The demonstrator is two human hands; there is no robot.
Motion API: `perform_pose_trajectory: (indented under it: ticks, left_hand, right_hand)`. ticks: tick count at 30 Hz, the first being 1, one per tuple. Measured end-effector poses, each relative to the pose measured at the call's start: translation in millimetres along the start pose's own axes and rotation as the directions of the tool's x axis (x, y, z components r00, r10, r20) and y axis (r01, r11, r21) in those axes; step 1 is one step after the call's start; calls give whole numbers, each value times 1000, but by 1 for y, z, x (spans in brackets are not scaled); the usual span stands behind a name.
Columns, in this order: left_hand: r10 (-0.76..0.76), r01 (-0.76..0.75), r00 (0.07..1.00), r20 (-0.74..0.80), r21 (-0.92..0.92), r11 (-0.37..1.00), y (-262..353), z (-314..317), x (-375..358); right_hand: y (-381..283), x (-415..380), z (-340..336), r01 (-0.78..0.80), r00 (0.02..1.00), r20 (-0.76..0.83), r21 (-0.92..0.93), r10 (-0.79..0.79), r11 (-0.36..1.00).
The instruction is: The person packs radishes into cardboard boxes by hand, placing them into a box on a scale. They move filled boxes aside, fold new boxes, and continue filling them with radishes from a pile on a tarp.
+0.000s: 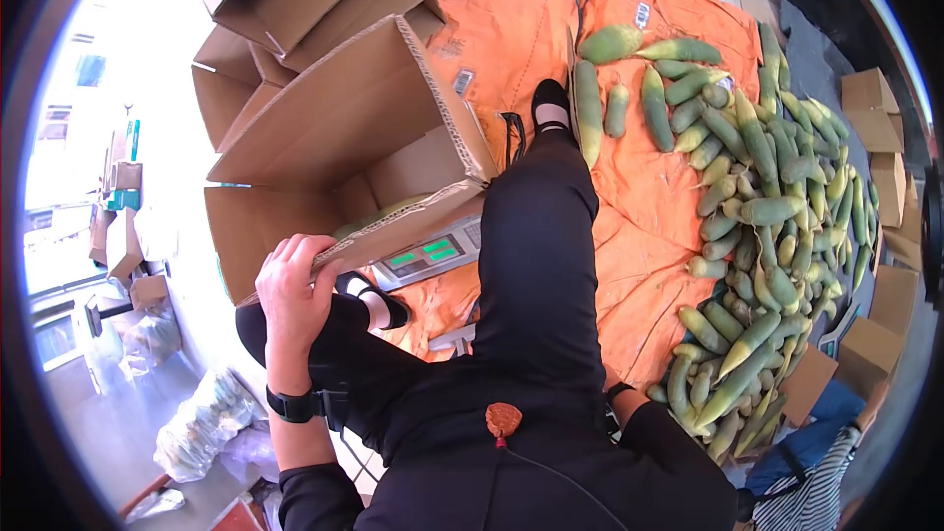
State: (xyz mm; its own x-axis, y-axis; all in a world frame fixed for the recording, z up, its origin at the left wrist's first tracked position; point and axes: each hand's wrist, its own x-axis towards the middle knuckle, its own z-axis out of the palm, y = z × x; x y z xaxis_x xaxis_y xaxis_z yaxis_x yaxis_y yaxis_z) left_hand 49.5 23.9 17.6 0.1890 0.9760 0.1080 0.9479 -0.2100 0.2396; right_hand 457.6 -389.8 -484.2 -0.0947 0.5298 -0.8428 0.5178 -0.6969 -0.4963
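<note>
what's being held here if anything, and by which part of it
The left grip holds the box by its near top edge. The right grip is mostly hidden behind the thigh: cannot tell.

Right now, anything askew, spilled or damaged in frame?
Nothing clearly damaged or spilled. Mildly askew: the orange tarp is wrinkled, and a few green radishes lie near a shoe, apart from the main heap.

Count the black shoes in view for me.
2. The right shoe is on the orange tarp, between the open cardboard box and the green radishes; the left shoe is beside the digital scale, partly hidden. Others could be hidden behind boxes.
</note>
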Motion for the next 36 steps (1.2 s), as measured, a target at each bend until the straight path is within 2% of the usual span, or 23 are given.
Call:
perform_pose_trajectory:
  ticks: [1, 3, 4, 5, 7, 8, 9, 11, 12, 13, 14, 15, 16, 19, 23, 24, 26, 28, 29, 30, 31, 34, 36]
  left_hand:
    - [5, -5, 1000, 7, -1, 1000, -2, 0, -1]
    - [-2, 1, 1000, -15, -9, 1000, -4, 0, -2]
    - [17, -18, 1000, -16, -17, 1000, -6, 0, -2]
    - [38, -38, 999, -17, -26, 999, -7, 0, -3]
    - [42, -43, 998, -44, -22, 999, -9, 1, -4]
    - [40, -41, 998, -39, -12, 999, -9, 1, -5]
    - [38, -38, 999, -33, -2, 999, -10, 1, -6]
    - [31, -31, 999, -35, -3, 1000, -12, 0, -7]
    - [41, -42, 998, -39, -5, 999, -14, 1, -8]
    - [53, -53, 998, -45, -8, 999, -14, 2, -8]
    - [65, -66, 996, -54, -20, 998, -13, 0, -7]
    - [64, -66, 996, -64, -24, 998, -14, -1, -7]
    - [72, -73, 996, -57, -28, 997, -15, -1, -8]
    - [77, -80, 996, -53, -49, 996, -17, -3, -9]
    - [93, -94, 995, -27, -23, 995, -21, -3, -12]
    - [97, -97, 995, -25, -23, 995, -21, -2, -13]
    - [105, -106, 994, -25, -23, 994, -21, -3, -14]
    - [104, -104, 995, -3, -1, 995, -22, -4, -15]
    - [106, -106, 994, 23, 24, 994, -23, -4, -15]
    - [106, -106, 994, 19, 24, 994, -23, -4, -14]
    - [109, -109, 994, 6, 23, 994, -22, -3, -14]
    - [97, -97, 995, 3, 24, 995, -22, -4, -14]
    - [80, -80, 997, 15, 28, 996, -21, -4, -14]
  right_hand:
    - [-3, -1, -7, 7, 1000, -1, -13, -7, 1000]
    - [-27, -25, -29, -58, 989, -148, -235, 23, 970]
    - [-86, -53, -59, 63, 998, 34, -598, -54, 799]
    - [-98, -66, -70, 66, 998, 32, -608, -59, 792]
    - [-110, -75, -85, 36, 996, -24, -743, -82, 668]
    - [-75, -58, -85, 168, 974, 55, -822, -218, 544]
    - [-75, -60, -96, 168, 973, 54, -829, -222, 534]
    - [-68, -62, -111, 133, 930, -171, -669, -325, 731]
    - [-68, -57, -114, -32, 923, -366, -373, -115, 927]
    - [-75, -56, -122, -33, 919, -375, -381, -122, 924]
    - [-91, -58, -130, -1, 903, -429, -74, -31, 997]
    - [-108, -59, -138, 45, 890, -450, 238, 69, 970]
    - [-129, -64, -146, 28, 888, -428, 416, 169, 909]
    - [-174, -61, -174, 112, 852, -516, 354, 94, 929]
    - [-262, -79, -208, 302, 778, -628, 379, 4, 875]
    - [-283, -85, -218, 307, 777, -630, 372, -5, 876]
    - [-317, -95, -236, 475, 652, -751, 305, -98, 825]
    - [-332, -97, -268, 508, 517, -805, 16, -291, 861]
    - [-370, -117, -273, 573, 500, -821, 76, -274, 816]
    - [-372, -116, -293, 577, 389, -827, -125, -406, 807]
    - [-419, -142, -290, 655, 394, -854, 3, -339, 756]
    - [-485, -180, -311, 763, 235, -889, -82, -394, 642]
    - [-520, -202, -321, 854, 134, -867, -144, -480, 500]
